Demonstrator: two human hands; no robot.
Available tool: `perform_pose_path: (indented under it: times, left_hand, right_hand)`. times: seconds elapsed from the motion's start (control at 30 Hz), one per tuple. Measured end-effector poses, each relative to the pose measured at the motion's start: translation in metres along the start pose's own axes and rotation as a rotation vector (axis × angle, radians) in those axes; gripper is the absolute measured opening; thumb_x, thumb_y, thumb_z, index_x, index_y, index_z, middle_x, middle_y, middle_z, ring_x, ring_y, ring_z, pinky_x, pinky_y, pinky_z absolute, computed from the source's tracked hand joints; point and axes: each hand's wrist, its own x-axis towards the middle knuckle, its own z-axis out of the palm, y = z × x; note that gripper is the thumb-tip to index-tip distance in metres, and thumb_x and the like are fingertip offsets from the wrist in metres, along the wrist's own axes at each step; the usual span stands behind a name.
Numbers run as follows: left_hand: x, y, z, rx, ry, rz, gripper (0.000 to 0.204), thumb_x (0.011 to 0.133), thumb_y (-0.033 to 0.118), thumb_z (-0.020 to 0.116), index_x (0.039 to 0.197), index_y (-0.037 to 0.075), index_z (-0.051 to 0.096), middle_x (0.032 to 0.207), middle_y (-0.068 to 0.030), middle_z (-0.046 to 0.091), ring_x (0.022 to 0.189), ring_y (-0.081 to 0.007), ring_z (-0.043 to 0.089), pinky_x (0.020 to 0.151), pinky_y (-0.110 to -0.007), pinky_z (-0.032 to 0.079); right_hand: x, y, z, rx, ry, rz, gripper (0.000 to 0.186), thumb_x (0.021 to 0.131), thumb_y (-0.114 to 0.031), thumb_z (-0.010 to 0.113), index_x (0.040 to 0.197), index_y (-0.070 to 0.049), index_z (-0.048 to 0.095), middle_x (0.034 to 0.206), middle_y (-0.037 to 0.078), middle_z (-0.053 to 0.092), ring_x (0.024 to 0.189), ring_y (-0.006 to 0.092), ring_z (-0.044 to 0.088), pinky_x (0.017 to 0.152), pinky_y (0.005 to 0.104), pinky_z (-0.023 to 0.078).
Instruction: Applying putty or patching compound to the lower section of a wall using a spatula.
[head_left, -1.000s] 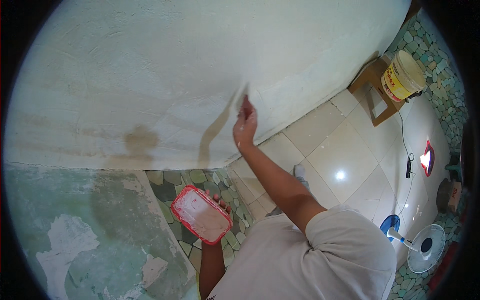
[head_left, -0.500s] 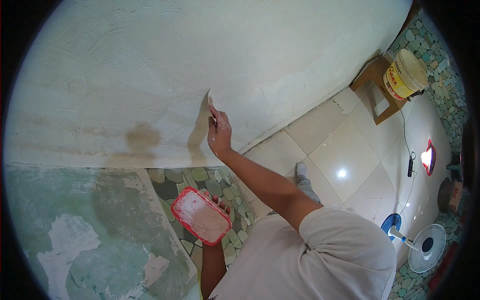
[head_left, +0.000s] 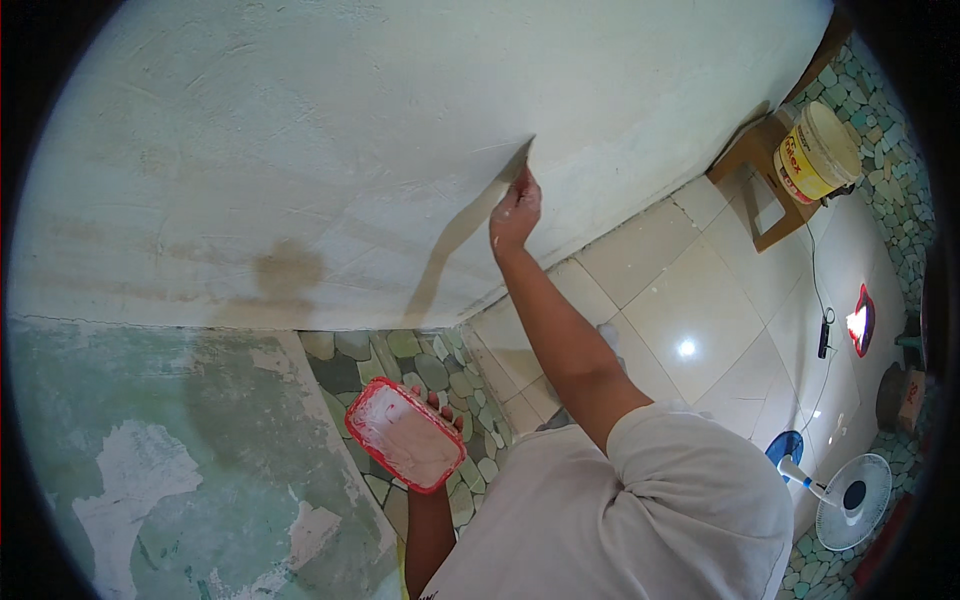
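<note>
Red tub (head_left: 376,458) containing pale paste (head_left: 410,435): grasped by the left grip (head_left: 445,408) along its right side. Right grip (head_left: 517,208): clenched on a thin scraper (head_left: 531,156), tip against the white wall (head_left: 350,120). Bucket (head_left: 815,155): on brown stool (head_left: 760,145).

The red rectangular plastic tub (head_left: 380,460) is partly hiding the left grip (head_left: 445,411); the right grip (head_left: 516,212) is obscuring the thin pale scraper's (head_left: 531,153) handle.
</note>
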Motion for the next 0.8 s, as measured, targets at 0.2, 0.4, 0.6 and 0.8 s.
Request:
perform_pose_path:
  times: [0.2,0.4,0.6,0.8]
  left_hand:
    - [-0.002,0.006,-0.011,0.005,-0.042,-0.015,0.089,0.089,0.065,0.053,0.155,0.010,0.027,0.150,-0.0212,0.043,0.132,-0.0396,0.047,0.114,-0.059,0.028]
    - [0.006,0.004,-0.006,0.018,-0.071,-0.002,0.091,0.089,0.065,0.053,0.155,0.009,0.026,0.148,-0.0216,0.044,0.130,-0.0402,0.049,0.113,-0.058,0.030]
    - [0.002,0.002,-0.005,0.018,-0.092,0.001,0.092,0.088,0.065,0.054,0.155,0.008,0.025,0.148,-0.0219,0.043,0.130,-0.0400,0.049,0.113,-0.058,0.029]
    - [0.005,-0.002,-0.005,0.001,-0.086,-0.014,0.092,0.088,0.064,0.054,0.155,0.007,0.026,0.149,-0.0224,0.043,0.131,-0.0402,0.048,0.113,-0.059,0.029]
  right_hand:
    - [-0.061,-0.045,0.009,0.046,-0.251,-0.102,0.042,0.091,0.007,0.050,0.132,-0.003,0.057,0.102,0.011,0.059,0.088,0.0211,0.060,0.081,0.0307,0.050]
    - [-0.076,-0.052,-0.028,0.114,-0.502,-0.227,0.039,0.092,0.009,0.051,0.129,-0.002,0.058,0.110,0.017,0.062,0.094,0.0265,0.062,0.083,0.0345,0.051]
    - [-0.009,-0.056,-0.025,0.030,-0.186,-0.221,0.045,0.090,0.014,0.041,0.128,0.000,0.058,0.109,0.018,0.061,0.095,0.0289,0.061,0.090,0.0327,0.050]
    - [-0.043,-0.042,0.012,0.035,-0.238,-0.211,0.054,0.091,0.013,0.044,0.140,-0.007,0.053,0.122,0.012,0.059,0.099,0.0175,0.056,0.086,0.0258,0.047]
